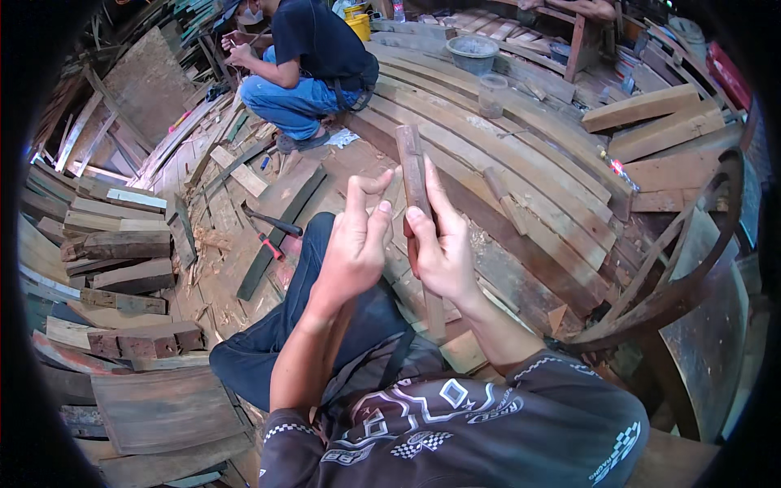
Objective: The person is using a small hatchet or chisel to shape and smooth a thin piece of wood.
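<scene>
My right hand point(443, 252) is wrapped round a narrow reddish-brown wooden block point(412, 167), held upright before my chest. Its thumb presses the near side, and the fingers lie along the right edge. Just left of the block, my left hand point(355, 236) is raised with the index finger bent toward it and the thumb apart. Nothing shows between those fingers. Whether a fingertip touches the block, I cannot tell. Beneath the right hand, a thin wooden strip point(434, 313) points downward; its upper end is hidden.
A red-handled tool point(271, 246) and a dark tool point(272, 220) lie on the left. Wood offcuts point(134, 244) are stacked beyond. Long curved planks point(504, 154) stretch along the right, with a grey basin point(472, 55) behind. A person point(317, 69) squats at the far left.
</scene>
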The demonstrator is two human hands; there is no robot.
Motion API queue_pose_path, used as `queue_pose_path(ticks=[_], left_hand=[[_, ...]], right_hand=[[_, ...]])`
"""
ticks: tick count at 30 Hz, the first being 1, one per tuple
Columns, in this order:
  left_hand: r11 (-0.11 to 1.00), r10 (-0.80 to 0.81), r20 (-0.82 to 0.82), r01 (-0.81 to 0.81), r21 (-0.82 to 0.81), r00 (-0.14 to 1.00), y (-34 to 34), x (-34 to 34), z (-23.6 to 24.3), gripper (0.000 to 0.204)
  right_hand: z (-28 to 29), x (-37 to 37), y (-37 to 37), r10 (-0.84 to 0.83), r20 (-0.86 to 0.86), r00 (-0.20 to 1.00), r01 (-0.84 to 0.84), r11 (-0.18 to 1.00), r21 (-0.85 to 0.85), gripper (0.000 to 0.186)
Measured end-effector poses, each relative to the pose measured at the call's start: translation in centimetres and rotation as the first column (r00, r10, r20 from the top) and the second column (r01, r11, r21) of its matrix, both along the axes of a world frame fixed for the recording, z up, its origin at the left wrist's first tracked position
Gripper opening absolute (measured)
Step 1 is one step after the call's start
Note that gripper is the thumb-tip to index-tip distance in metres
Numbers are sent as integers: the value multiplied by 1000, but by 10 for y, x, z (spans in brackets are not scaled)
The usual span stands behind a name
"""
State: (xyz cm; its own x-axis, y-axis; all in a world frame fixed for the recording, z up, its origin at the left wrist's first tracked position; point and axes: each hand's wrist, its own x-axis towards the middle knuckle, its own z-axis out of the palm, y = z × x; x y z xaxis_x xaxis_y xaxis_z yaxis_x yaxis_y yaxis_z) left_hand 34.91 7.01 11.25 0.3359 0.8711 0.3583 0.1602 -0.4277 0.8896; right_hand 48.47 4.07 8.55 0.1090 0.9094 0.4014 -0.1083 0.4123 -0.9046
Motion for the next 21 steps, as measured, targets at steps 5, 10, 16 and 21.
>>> queue_pose_path(ticks=[5,10,16,21], left_hand=[[999,-11,81,13,-35,997,8,-6,-6,27],[999,-45,55,46,-16,997,7,0,-6,29],[991,-64,165,81,-102,984,13,5,-3,30],[994,-92,94,97,-55,991,17,14,-9,30]], right_hand=[[-15,0,-9,-2,117,993,-3,999,45,60],[-3,0,5,5,45,999,-2,998,-65,59],[-5,10,-1,-22,174,985,34,997,-66,62],[-14,11,4,-96,54,994,92,994,64,62]])
